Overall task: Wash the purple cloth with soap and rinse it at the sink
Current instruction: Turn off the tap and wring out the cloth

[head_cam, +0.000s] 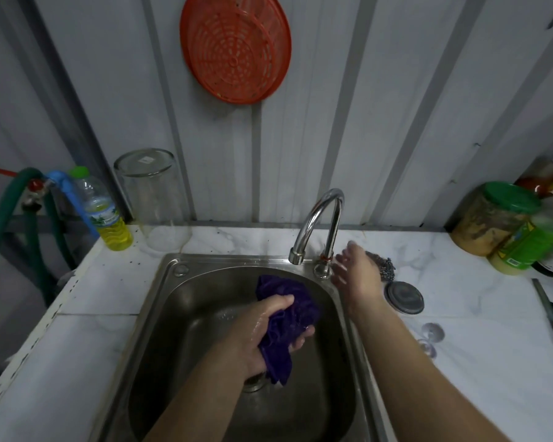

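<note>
Your left hand (262,330) grips the bunched purple cloth (284,317) over the sink (173,282), fingers curled round it, thumb across the top; one end of the cloth hangs down toward the drain (254,382). Your right hand (356,275) is at 2 o'clock from the cloth, fingers spread and holding nothing, right beside the tap (320,224) base; the fingertips are blurred, so you cannot tell whether they touch it. A steel scourer (385,266) lies just behind that hand, a round lid (404,297) at 4 o'clock from it. On the worktop (460,330), at 10 o'clock from the sink, stands a bottle (107,215) of yellow liquid with an upturned glass (155,193) beside it. Jars (492,215) crowd the far right. An orange basket (235,47) hangs on the wall at 12 o'clock.
</note>
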A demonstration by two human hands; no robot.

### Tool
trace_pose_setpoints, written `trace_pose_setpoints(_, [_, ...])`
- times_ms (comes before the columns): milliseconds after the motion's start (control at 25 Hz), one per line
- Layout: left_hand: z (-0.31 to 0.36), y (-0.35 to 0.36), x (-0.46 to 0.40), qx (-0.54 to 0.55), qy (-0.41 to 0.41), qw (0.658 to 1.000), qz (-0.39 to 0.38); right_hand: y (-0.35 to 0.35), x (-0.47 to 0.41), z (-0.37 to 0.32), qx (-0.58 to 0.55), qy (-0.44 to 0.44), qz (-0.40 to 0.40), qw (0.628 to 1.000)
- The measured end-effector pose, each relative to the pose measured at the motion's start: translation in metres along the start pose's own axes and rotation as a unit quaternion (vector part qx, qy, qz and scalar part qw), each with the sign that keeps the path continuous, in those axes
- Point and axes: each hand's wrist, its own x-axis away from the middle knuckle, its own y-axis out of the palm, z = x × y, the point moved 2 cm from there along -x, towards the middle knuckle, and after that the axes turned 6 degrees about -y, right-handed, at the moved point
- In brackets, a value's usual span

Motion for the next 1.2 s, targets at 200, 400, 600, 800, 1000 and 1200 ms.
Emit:
trace_pose_setpoints(200, [-0.001, 0.020, 0.019, 0.060, -0.022, 0.997, -0.045, -0.007, 0.074, 0.052, -0.120, 0.073, -0.336, 0.931])
trace_pose_setpoints(400, [-0.009, 0.025, 0.027, 0.044, -0.060, 0.992, -0.104, -0.002, 0.073, 0.043, -0.128, 0.016, -0.357, 0.925])
trace_pose_setpoints(600, [-0.015, 0.025, 0.022, -0.050, -0.073, 0.990, -0.108, 0.006, 0.067, 0.027, -0.067, -0.002, -0.303, 0.951])
trace_pose_setpoints(800, [-0.014, 0.018, 0.003, -0.285, -0.027, 0.957, 0.050, 0.018, 0.057, 0.029, 0.054, 0.021, -0.308, 0.950])
trace_pose_setpoints(1000, [-0.009, 0.012, -0.020, -0.524, 0.102, 0.824, 0.191, 0.036, 0.050, 0.033, 0.235, -0.058, -0.244, 0.939])
trace_pose_setpoints(1200, [-0.019, 0.015, -0.018, -0.509, 0.160, 0.814, 0.229, 0.043, 0.051, 0.035, 0.357, -0.124, -0.222, 0.899])
